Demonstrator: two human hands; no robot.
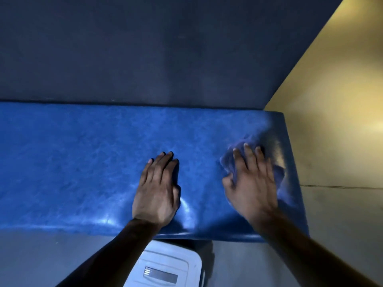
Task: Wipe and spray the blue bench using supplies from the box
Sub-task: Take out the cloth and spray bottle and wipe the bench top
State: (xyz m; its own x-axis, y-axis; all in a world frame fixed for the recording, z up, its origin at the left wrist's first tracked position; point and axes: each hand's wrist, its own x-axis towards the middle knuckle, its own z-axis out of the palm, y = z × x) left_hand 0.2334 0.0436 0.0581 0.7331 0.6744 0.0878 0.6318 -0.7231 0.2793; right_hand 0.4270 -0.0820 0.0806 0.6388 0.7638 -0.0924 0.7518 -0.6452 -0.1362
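Note:
The blue padded bench (72,162) runs across the view from the left to its right end. My left hand (157,187) lies flat on the seat near the middle, palm down, fingers together, holding nothing. My right hand (250,183) presses a bluish-purple cloth (232,156) onto the seat near the bench's right end; the hand and cloth are blurred. Most of the cloth is hidden under the hand. A white box (165,266) with a grey handle recess stands on the floor below the bench's front edge, between my forearms.
A dark blue wall (145,48) rises behind the bench. A yellow wall (331,79) stands at the right. Grey floor (342,214) lies to the right of and in front of the bench.

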